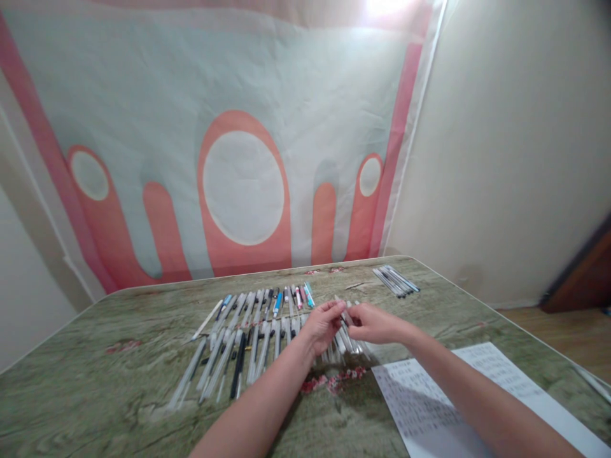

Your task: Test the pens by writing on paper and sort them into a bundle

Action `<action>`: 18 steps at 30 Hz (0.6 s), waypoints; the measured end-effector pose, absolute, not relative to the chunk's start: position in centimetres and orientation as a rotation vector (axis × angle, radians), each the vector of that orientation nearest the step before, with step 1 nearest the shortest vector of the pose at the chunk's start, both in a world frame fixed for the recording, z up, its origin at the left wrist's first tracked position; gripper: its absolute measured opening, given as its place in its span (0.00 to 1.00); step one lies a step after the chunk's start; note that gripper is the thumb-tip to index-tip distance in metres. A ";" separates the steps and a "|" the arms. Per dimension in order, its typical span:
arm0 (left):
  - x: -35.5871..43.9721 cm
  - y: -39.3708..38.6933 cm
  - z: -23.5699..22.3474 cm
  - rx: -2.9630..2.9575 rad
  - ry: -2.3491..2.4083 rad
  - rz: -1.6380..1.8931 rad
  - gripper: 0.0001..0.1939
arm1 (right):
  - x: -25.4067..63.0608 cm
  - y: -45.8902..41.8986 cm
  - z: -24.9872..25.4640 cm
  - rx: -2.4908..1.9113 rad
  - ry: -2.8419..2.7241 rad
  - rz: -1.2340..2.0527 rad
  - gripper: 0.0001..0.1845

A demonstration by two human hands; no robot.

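Note:
My left hand and my right hand meet over the right end of the rows of pens. Between their fingers is a slim pale pen, gripped from both sides; its exact parts are too small to make out. Just below my hands lie several clear pen barrels, partly covered by them. To the left, a front row of clear pens with one black pen lies on the table. Behind it runs a second row with a blue pen and a pink pen.
A bundle of thin refills lies at the table's back right. One thin stick is left of it. A sheet of handwritten paper sits under my right forearm. The wood-patterned table meets a printed curtain behind.

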State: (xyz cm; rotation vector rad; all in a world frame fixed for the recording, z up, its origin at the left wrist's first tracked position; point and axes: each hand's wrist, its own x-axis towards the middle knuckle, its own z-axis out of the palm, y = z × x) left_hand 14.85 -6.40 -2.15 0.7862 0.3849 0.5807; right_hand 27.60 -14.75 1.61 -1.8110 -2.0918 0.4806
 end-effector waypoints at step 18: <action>13.6 -0.5 -3.5 0.309 0.526 1.129 0.03 | 30.2 -15.9 3.5 -1.732 -1.998 0.730 0.08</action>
